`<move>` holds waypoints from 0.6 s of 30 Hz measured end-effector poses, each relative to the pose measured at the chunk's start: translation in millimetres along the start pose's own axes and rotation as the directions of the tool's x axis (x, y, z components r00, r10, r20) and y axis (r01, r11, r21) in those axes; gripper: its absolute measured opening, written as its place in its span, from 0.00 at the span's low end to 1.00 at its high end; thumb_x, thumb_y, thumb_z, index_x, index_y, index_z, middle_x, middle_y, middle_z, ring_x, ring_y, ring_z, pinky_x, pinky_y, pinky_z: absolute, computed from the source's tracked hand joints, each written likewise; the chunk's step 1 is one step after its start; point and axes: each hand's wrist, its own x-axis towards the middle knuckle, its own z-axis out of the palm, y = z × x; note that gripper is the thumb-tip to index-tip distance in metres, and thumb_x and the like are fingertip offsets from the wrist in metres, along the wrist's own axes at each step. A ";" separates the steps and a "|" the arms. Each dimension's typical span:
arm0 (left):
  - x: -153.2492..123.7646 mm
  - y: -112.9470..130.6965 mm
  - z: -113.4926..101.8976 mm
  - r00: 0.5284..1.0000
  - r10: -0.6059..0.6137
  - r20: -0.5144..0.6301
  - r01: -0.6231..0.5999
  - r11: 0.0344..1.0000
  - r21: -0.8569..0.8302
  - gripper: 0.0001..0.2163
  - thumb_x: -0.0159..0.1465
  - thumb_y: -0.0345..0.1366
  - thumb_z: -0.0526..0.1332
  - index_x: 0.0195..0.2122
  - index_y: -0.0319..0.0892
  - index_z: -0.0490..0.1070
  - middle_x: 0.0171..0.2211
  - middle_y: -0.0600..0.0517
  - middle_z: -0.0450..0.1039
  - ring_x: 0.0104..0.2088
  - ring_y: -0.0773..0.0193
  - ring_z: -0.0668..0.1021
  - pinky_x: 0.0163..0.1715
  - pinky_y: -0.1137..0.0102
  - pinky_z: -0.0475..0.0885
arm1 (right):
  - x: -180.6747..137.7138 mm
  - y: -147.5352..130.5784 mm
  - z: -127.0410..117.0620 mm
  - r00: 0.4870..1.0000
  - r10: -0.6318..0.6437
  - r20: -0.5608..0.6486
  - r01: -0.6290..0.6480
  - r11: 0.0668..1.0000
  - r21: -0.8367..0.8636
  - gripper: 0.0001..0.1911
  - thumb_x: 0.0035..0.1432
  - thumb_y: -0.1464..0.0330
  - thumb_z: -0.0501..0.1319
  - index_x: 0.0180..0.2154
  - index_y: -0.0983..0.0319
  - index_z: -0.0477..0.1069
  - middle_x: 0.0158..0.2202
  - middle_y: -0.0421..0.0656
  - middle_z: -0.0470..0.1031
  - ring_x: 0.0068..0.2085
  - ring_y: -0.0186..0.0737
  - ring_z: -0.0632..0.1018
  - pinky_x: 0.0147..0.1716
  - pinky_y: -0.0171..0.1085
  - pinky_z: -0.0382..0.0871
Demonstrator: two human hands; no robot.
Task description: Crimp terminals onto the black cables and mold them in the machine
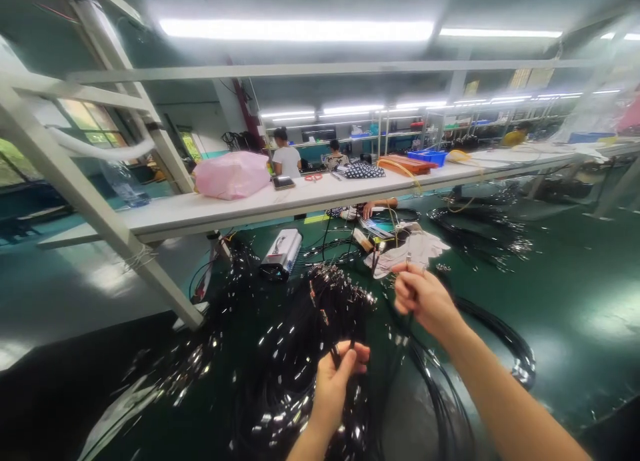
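My left hand [340, 378] is closed, with a thin black cable between thumb and fingers, low over a large heap of black cables [295, 374]. Bright metal connector ends [345, 284] fan out at the top of that heap. Higher and to the right, my right hand [425, 300] is pinched shut on what looks like a cable end; a small metallic tip [409, 258] pokes up above its fingers. Behind this hand lies a crumpled white cloth [420, 244]. More black cables [435, 374] curve below my right forearm.
A silver box-shaped device [283, 251] stands beyond the heap. Another person's hand [369, 210] rests near papers [377, 228] under the shelf. The long white shelf [240, 208] carries a pink bag [233, 174], a phone [283, 182] and a blue bin [427, 157]. A metal post [150, 261] slants at left.
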 end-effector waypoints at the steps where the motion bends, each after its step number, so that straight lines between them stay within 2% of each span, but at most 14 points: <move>1: -0.4 -1.6 0.1 1.000 -0.019 0.022 0.020 1.000 -0.020 0.12 0.58 0.42 0.59 0.35 0.37 0.73 0.31 0.45 0.75 0.33 0.60 0.76 0.31 0.67 0.72 | 2.4 -0.2 -1.6 0.999 0.032 0.007 -0.032 0.996 0.082 0.12 0.52 0.64 0.57 0.39 0.60 0.62 0.16 0.30 0.52 0.15 0.25 0.51 0.14 0.28 0.49; 3: -1.7 -5.8 1.5 0.996 -0.053 0.078 0.057 0.997 -0.044 0.13 0.58 0.42 0.59 0.35 0.36 0.72 0.26 0.47 0.74 0.27 0.63 0.75 0.24 0.70 0.71 | 7.4 1.2 -3.2 0.997 0.057 0.043 -0.062 0.991 0.116 0.16 0.50 0.61 0.59 0.41 0.59 0.62 0.14 0.27 0.44 0.15 0.25 0.43 0.12 0.27 0.39; 6: -2.8 -10.4 2.5 0.979 -0.116 0.166 0.118 0.993 0.000 0.14 0.58 0.43 0.59 0.34 0.35 0.71 0.22 0.49 0.72 0.22 0.65 0.73 0.20 0.72 0.69 | 16.6 4.2 -4.2 0.999 0.018 -0.037 -0.019 1.000 -0.020 0.17 0.48 0.56 0.60 0.35 0.61 0.65 0.13 0.28 0.43 0.15 0.25 0.45 0.12 0.27 0.41; 8: -1.5 -10.1 0.7 0.978 -0.119 0.174 0.108 0.992 0.071 0.14 0.59 0.44 0.58 0.35 0.36 0.71 0.27 0.46 0.74 0.27 0.63 0.75 0.25 0.69 0.71 | 22.9 4.7 -6.1 0.992 -0.029 -0.119 0.018 0.995 -0.099 0.16 0.47 0.55 0.61 0.26 0.62 0.65 0.14 0.31 0.51 0.15 0.25 0.53 0.13 0.27 0.48; 10: 1.6 -7.0 -2.0 0.991 -0.030 0.129 0.007 0.984 0.175 0.14 0.60 0.43 0.56 0.37 0.37 0.73 0.36 0.44 0.75 0.38 0.59 0.75 0.37 0.66 0.71 | 27.0 4.7 -8.5 0.990 -0.047 -0.132 0.031 0.992 -0.120 0.18 0.47 0.56 0.62 0.21 0.63 0.62 0.18 0.36 0.59 0.19 0.26 0.61 0.16 0.27 0.55; 12: 5.6 -2.6 -2.7 0.995 0.071 0.065 -0.086 0.962 0.260 0.14 0.61 0.43 0.55 0.39 0.39 0.73 0.42 0.45 0.73 0.45 0.58 0.73 0.44 0.65 0.67 | 26.8 6.1 -8.6 0.996 -0.016 -0.090 0.005 0.993 -0.119 0.18 0.49 0.56 0.61 0.21 0.62 0.61 0.18 0.35 0.60 0.19 0.25 0.61 0.16 0.28 0.56; 13: 7.6 -0.3 -1.5 0.995 0.094 0.041 -0.101 0.957 0.271 0.15 0.61 0.44 0.54 0.39 0.39 0.73 0.41 0.45 0.73 0.44 0.59 0.73 0.44 0.66 0.67 | 24.7 7.8 -6.8 0.999 0.021 -0.050 -0.027 0.993 -0.119 0.18 0.50 0.55 0.60 0.22 0.62 0.62 0.17 0.33 0.57 0.16 0.24 0.58 0.14 0.27 0.53; 15: 10.6 3.6 4.7 0.997 0.068 0.037 -0.075 0.968 0.241 0.16 0.62 0.45 0.52 0.37 0.38 0.72 0.34 0.46 0.74 0.35 0.62 0.75 0.35 0.69 0.69 | 17.3 13.7 0.9 0.991 0.110 0.074 -0.095 0.978 -0.188 0.15 0.51 0.55 0.59 0.28 0.61 0.64 0.15 0.30 0.51 0.14 0.24 0.51 0.11 0.27 0.46; 16: 11.5 5.1 9.1 0.997 0.040 0.059 -0.052 0.974 0.220 0.17 0.62 0.46 0.52 0.36 0.37 0.71 0.29 0.48 0.73 0.28 0.65 0.74 0.29 0.72 0.68 | 12.7 17.5 6.3 0.977 0.152 0.151 -0.110 0.960 -0.256 0.15 0.50 0.56 0.60 0.33 0.60 0.66 0.15 0.30 0.51 0.14 0.24 0.51 0.11 0.27 0.44; 18: 11.9 7.0 18.4 0.990 -0.010 0.140 -0.021 0.976 0.217 0.17 0.62 0.47 0.52 0.34 0.37 0.70 0.21 0.52 0.69 0.19 0.70 0.68 0.20 0.75 0.62 | 4.5 26.0 17.3 0.938 0.202 0.281 -0.075 0.911 -0.406 0.18 0.49 0.58 0.61 0.40 0.60 0.67 0.16 0.31 0.54 0.15 0.26 0.56 0.13 0.28 0.49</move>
